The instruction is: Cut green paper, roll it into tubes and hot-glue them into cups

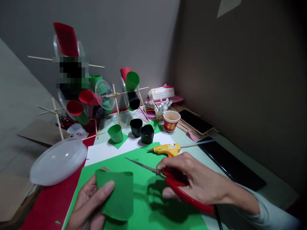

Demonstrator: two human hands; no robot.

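Between the thumb and fingers of my left hand [90, 203] is a piece of green paper [121, 195], roughly square with a curved lower edge. My right hand [194, 179] grips red-handled scissors [182, 193], whose blades look closed and point to the upper left. Both hands are over a large green sheet [141, 172]. Just beyond the scissors lies a yellow glue gun [166, 149]. Behind it stand a green paper cup shape [115, 133] and two black ones [147, 134].
A stick frame holding plastic cups and coloured paper tubes [88, 97] rises at the back left. A translucent white oval object [59, 162] sits at the left. Farther right are a red-and-white paper cup [171, 121], a cup of markers [161, 111], a phone [196, 122] and a black flat device [232, 163].
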